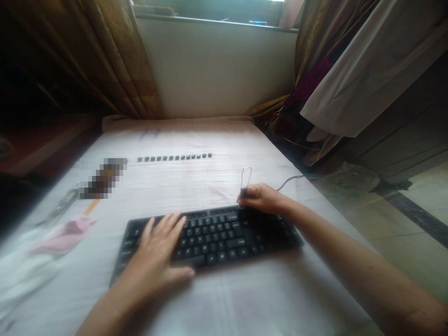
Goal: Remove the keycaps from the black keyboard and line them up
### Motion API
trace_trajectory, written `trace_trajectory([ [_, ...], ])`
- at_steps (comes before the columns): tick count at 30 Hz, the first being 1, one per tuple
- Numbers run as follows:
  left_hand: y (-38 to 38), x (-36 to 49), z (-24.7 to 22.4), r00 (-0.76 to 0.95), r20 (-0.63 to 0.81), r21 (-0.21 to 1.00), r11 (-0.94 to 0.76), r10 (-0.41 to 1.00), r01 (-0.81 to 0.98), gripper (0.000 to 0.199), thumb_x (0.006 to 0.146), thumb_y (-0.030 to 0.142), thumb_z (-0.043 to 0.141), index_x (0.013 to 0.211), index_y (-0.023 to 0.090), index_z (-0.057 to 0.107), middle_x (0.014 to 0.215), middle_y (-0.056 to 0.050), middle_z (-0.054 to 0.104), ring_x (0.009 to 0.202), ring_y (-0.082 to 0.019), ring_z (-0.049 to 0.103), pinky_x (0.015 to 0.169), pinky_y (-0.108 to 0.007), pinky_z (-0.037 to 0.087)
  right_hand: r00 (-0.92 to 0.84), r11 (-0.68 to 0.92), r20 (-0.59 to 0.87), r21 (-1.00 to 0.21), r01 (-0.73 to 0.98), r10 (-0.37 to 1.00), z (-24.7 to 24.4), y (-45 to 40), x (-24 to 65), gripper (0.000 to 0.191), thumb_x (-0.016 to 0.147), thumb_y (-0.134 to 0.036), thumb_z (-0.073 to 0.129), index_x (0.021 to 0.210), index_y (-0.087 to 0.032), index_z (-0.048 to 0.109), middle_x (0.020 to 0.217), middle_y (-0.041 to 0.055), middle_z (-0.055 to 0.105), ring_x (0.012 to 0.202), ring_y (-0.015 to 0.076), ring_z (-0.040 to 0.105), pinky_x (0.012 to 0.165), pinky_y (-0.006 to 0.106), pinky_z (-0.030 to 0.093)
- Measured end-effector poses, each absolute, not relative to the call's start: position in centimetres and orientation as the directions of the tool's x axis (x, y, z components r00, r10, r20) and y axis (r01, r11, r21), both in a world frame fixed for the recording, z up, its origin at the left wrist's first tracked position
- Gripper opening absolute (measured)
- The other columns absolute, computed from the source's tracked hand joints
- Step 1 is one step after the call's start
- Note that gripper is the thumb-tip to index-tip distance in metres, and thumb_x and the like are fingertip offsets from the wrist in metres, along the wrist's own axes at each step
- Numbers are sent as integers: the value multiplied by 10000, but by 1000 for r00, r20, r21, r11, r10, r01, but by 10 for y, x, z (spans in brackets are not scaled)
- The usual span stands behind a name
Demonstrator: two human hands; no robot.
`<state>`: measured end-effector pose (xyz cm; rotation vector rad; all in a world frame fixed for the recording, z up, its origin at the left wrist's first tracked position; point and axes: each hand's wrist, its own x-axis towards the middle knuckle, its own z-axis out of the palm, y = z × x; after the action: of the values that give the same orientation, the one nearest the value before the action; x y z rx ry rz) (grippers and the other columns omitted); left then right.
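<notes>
A black keyboard (219, 233) lies flat on the white cloth. My left hand (157, 245) rests on its left part, with the fingers spread over the keys. At the keyboard's upper right edge, my right hand (262, 197) is closed around what looks like a wire keycap puller (244, 191). Its thin wire loop points up above the fist; its lower end is hidden. The right part of the keyboard is dark and partly covered by the hand, so its keys are hard to make out. Beyond the keyboard, several small black keycaps (171, 158) stand in a row.
Left of the row lies a pixelated dark object (105, 179). Near it are a pink cloth (68, 235), a clear slim item (65, 203) and white fabric (24, 266). A cable (290, 179) runs off the right edge. Curtains and hanging clothes flank the bed-like surface.
</notes>
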<state>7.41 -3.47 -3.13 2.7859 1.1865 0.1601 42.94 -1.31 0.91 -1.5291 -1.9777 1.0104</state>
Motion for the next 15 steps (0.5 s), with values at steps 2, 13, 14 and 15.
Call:
trace_trajectory([
  [2, -35, 74, -31, 690, 42, 132, -688, 723, 713, 1048, 701, 611, 675, 1549, 233, 189, 1598, -121, 267, 1450, -365, 265, 1180, -585, 116, -263, 120, -59, -780, 614, 963, 8, -16, 429, 184, 793, -351, 641, 756, -198, 736, 747, 9, 732, 720, 186, 683, 712, 294, 540],
  [13, -35, 74, -31, 694, 54, 140, -693, 718, 707, 1025, 723, 612, 652, 1554, 245, 176, 1601, -115, 264, 1448, -368, 269, 1185, -574, 105, -141, 133, 56, -765, 630, 988, 3, -37, 429, 187, 820, -334, 619, 829, -202, 751, 833, 44, 769, 791, 212, 711, 740, 305, 550],
  [14, -35, 73, -31, 695, 53, 144, -694, 717, 705, 1025, 724, 611, 653, 1553, 243, 177, 1600, -118, 265, 1446, -370, 272, 1183, -577, 108, -168, 148, 49, -747, 648, 985, 6, -36, 430, 171, 822, -309, 614, 839, -210, 752, 844, 38, 770, 800, 211, 712, 751, 306, 549],
  [15, -35, 73, -30, 695, 51, 146, -694, 717, 705, 1025, 725, 612, 654, 1554, 241, 177, 1598, -121, 268, 1445, -371, 275, 1182, -580, 110, -192, 160, 40, -728, 666, 981, 8, -34, 429, 158, 824, -285, 610, 847, -221, 753, 852, 32, 772, 806, 209, 712, 760, 308, 548],
])
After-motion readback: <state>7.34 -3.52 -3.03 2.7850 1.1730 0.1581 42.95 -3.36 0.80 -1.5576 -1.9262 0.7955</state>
